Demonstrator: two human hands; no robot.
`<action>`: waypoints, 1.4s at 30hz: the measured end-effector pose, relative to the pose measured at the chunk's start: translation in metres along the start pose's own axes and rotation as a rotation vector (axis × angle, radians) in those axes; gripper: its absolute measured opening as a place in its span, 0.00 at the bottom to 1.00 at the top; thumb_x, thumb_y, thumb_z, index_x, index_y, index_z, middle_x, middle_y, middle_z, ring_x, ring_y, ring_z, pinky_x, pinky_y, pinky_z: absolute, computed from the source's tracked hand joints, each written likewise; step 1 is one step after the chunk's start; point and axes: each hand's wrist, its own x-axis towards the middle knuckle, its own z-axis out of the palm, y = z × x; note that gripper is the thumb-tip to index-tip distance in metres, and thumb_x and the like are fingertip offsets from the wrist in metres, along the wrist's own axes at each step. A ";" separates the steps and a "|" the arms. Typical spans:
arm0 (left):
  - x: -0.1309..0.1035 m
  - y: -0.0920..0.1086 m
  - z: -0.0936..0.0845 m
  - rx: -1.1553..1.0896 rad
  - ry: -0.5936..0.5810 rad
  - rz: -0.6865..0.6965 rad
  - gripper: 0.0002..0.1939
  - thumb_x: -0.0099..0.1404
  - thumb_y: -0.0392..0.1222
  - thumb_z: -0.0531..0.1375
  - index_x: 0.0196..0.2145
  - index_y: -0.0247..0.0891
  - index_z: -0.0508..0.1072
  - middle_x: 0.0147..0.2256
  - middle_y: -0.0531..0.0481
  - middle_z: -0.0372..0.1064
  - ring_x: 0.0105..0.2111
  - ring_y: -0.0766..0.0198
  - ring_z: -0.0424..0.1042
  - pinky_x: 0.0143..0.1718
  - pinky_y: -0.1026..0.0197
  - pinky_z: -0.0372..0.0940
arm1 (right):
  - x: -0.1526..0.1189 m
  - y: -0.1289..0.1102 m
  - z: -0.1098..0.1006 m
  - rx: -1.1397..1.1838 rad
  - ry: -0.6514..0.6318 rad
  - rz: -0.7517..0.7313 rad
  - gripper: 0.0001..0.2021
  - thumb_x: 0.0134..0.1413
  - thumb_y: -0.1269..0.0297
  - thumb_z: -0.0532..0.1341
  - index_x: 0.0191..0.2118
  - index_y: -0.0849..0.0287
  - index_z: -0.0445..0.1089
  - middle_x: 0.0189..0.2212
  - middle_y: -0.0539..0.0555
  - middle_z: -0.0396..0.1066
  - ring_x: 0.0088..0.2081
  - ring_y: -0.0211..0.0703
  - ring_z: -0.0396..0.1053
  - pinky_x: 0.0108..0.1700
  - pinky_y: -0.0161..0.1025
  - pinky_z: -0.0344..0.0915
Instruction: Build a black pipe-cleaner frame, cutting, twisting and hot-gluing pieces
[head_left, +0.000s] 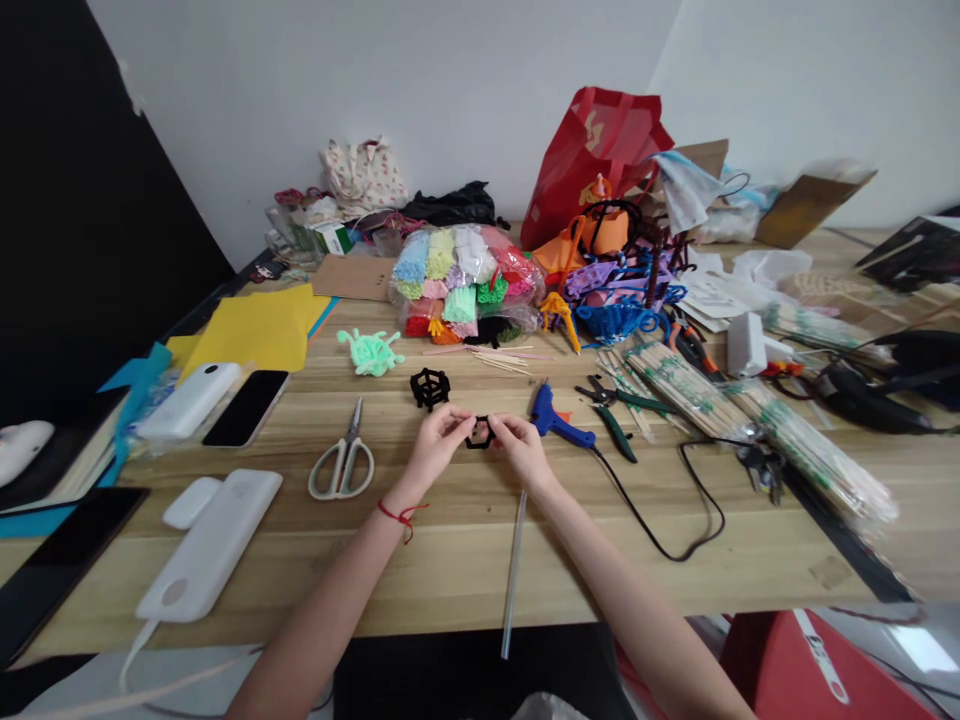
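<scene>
Between my two hands, just above the wooden table (pixel 435 540), is a small black ring-shaped piece (pixel 480 445). My left hand (pixel 441 440) pinches its left side, and my right hand (pixel 517 445) pinches its right side. A black openwork piece with spokes (pixel 430 387) lies just beyond my left hand. Scissors with pale handles (pixel 343 465) rest to the left, points away from me. To the right of my right hand lies a blue glue gun (pixel 559 420) with a black cable. A clear glue stick (pixel 514 575) lies below my right wrist.
A light green fuzzy figure (pixel 371 352) and bagged colourful pipe cleaners (pixel 465 275) are farther back. Pliers (pixel 615 420) and wrapped stick bundles (pixel 682 385) lie right. A phone (pixel 246 408) and white power bank (pixel 214 545) are left. A red bag (pixel 585 150) stands behind.
</scene>
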 end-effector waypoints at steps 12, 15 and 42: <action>0.004 -0.001 -0.009 0.087 -0.026 0.026 0.13 0.56 0.49 0.61 0.31 0.36 0.71 0.26 0.52 0.67 0.27 0.67 0.66 0.30 0.65 0.63 | 0.001 -0.010 -0.010 0.019 -0.115 0.055 0.17 0.41 0.50 0.65 0.28 0.60 0.72 0.19 0.48 0.67 0.22 0.35 0.62 0.28 0.34 0.59; 0.003 0.001 -0.009 0.082 -0.069 0.031 0.13 0.57 0.48 0.60 0.35 0.36 0.71 0.30 0.50 0.69 0.29 0.66 0.68 0.33 0.64 0.65 | 0.001 -0.010 -0.011 0.007 -0.124 0.025 0.15 0.42 0.51 0.65 0.27 0.60 0.72 0.22 0.50 0.70 0.25 0.36 0.63 0.30 0.35 0.61; 0.000 0.005 -0.002 -0.037 -0.151 0.090 0.11 0.59 0.47 0.60 0.33 0.35 0.71 0.27 0.51 0.70 0.26 0.67 0.70 0.31 0.65 0.66 | 0.001 0.002 -0.013 0.536 -0.460 0.412 0.11 0.41 0.60 0.70 0.30 0.62 0.74 0.28 0.51 0.70 0.26 0.30 0.60 0.28 0.30 0.57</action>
